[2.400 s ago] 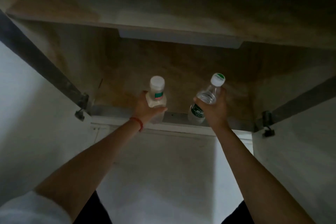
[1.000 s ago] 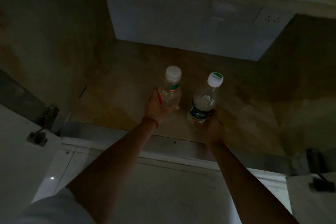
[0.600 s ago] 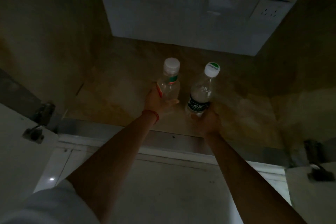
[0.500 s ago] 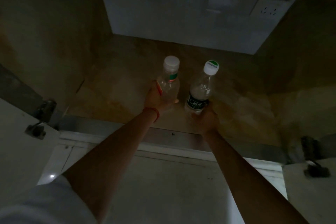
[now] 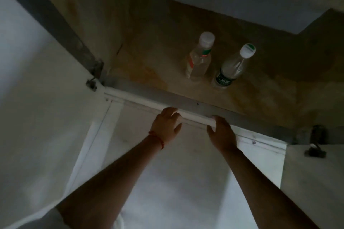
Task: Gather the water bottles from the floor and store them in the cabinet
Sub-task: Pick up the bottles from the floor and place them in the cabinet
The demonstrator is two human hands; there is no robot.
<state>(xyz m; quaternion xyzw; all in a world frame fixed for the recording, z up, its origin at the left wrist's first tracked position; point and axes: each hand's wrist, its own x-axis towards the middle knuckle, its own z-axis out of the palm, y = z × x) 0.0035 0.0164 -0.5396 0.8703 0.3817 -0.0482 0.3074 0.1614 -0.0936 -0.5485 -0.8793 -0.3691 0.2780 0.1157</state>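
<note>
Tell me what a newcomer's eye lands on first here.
Two clear bottles stand upright, side by side, on the cabinet shelf: the red-labelled bottle on the left, the green-labelled bottle on the right. Below them, the left hand and right hand are empty at the cabinet's pale front edge, clear of both bottles.

The green-labelled bottle print is too blurred to be read; the hinge at three o'clock is lost in shadow.
</note>
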